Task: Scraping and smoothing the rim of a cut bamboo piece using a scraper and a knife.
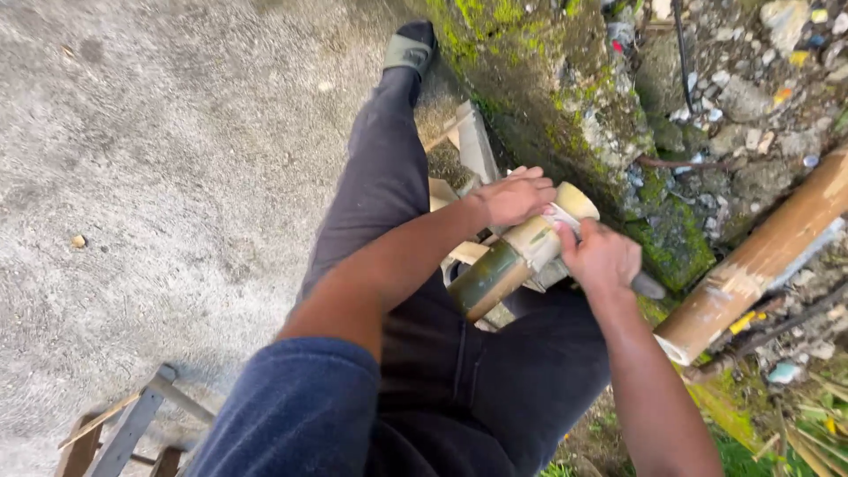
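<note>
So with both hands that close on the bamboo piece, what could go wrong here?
The left hand steadies the bamboo piece right beside the blade tool in the right hand; a slip might nick its fingers. The piece rests across the thigh, so a glancing stroke could reach the leg.

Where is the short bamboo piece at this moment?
In the head view, the short bamboo piece is right of centre, above the lap, held between the left hand and right hand, beside the mossy stone wall.
</note>
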